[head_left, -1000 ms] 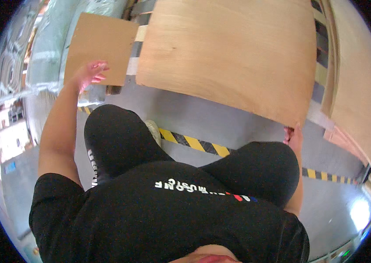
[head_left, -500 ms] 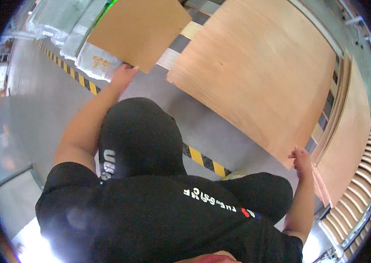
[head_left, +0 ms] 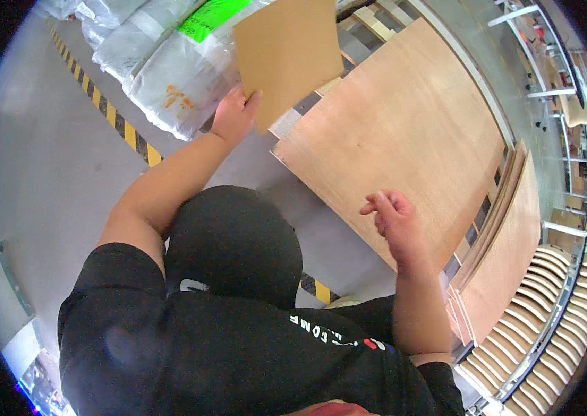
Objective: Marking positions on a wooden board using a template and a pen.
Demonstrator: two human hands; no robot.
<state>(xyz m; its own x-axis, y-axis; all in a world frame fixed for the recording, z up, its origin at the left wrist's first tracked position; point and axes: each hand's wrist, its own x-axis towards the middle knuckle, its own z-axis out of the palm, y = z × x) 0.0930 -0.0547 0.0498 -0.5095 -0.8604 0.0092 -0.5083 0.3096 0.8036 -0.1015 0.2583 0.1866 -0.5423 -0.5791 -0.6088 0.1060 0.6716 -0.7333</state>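
Observation:
My left hand [head_left: 236, 114] grips the near left edge of a thin brown board [head_left: 288, 59], thumb against its face. The board is tilted up over the gap between the wrapped bundles and the plywood. My right hand [head_left: 395, 218] hangs above the near part of a large plywood sheet [head_left: 411, 132], with nothing in it. Its fingers are loosely bent and partly apart. The plywood lies flat, one corner pointing toward my left side.
Plastic-wrapped bundles [head_left: 182, 76] with a green label [head_left: 214, 17] stand at far left. More plywood sheets [head_left: 505, 256] lean at right, near a rack of curved wooden slats [head_left: 515, 326]. Yellow-black tape [head_left: 109, 111] marks the grey floor. Slatted wood [head_left: 373, 24] shows behind the plywood.
My left hand has moved right with the brown board, which now stands at a steeper angle. My right hand has left the plywood's near right corner and come up and left over the sheet.

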